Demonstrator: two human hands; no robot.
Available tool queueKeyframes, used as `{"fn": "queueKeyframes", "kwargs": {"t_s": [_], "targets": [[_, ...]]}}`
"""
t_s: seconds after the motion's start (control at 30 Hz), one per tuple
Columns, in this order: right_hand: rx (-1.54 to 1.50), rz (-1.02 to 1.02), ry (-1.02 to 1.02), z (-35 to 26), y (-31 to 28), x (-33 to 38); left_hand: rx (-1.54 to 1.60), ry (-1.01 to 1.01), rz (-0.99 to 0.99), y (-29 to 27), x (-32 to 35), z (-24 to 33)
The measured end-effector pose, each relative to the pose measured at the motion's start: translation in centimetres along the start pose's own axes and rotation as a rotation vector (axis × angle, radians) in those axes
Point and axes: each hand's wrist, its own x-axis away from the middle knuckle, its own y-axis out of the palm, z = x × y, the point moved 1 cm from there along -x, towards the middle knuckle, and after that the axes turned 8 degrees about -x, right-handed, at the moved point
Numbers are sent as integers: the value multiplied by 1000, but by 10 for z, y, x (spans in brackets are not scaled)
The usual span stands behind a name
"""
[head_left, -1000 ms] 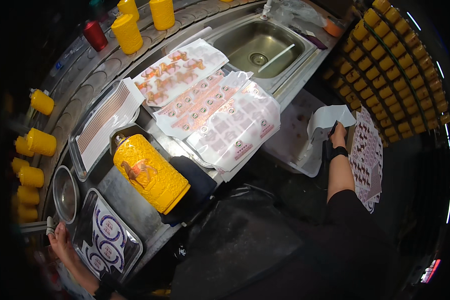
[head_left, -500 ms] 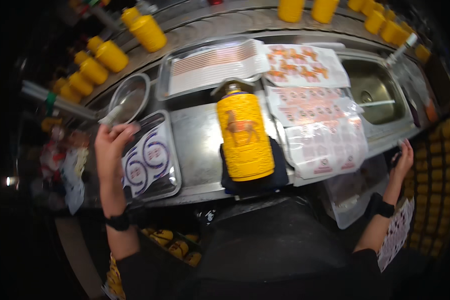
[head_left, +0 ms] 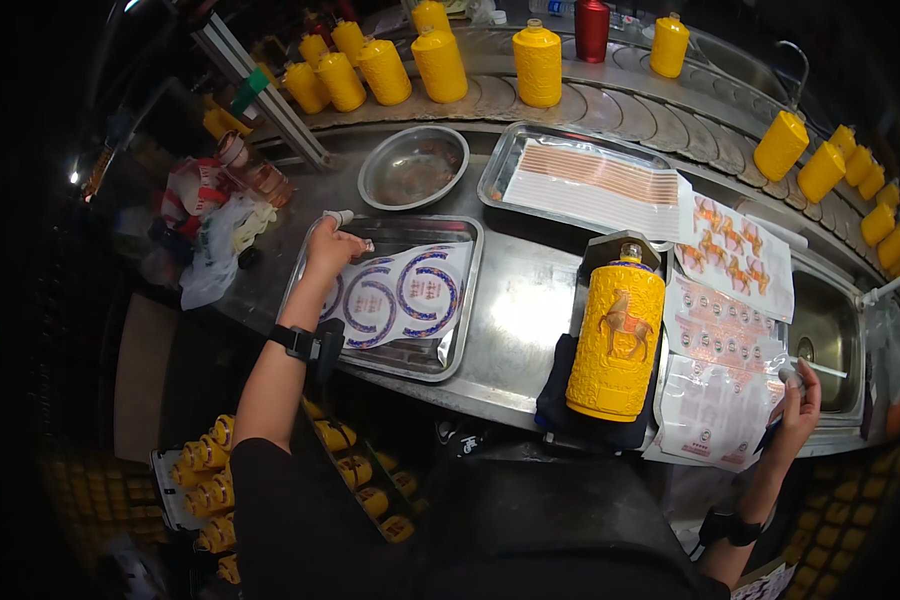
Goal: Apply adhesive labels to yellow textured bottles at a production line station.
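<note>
The left hand rests at the upper left corner of a steel tray, fingers curled together over a small white object; whether they pinch it I cannot tell. Under it lies a sheet of round blue-and-white ring labels. The right hand sits at the counter's right end, fingers closed on the edge of a clear sheet of small red-printed labels. Between the hands a large yellow embossed bottle lies on a dark cloth. Beyond it, a second tray holds orange-striped strips, beside a sheet of orange animal stickers. Yellow bottles line the conveyor behind.
</note>
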Motion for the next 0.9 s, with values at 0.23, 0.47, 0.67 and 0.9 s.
{"fn": "queueKeyframes", "kwargs": {"t_s": [0.23,0.47,0.67,0.9], "targets": [[9,50,108,-12,-4,21,-567,19,93,16,-43,-45],[16,20,169,-29,9,19,-251,56,41,2,-39,-43],[-53,-129,236,-32,50,18,51,133,-98,25,37,50],[-109,-379,301,-61,108,39,420,166,-641,121,170,158]]}}
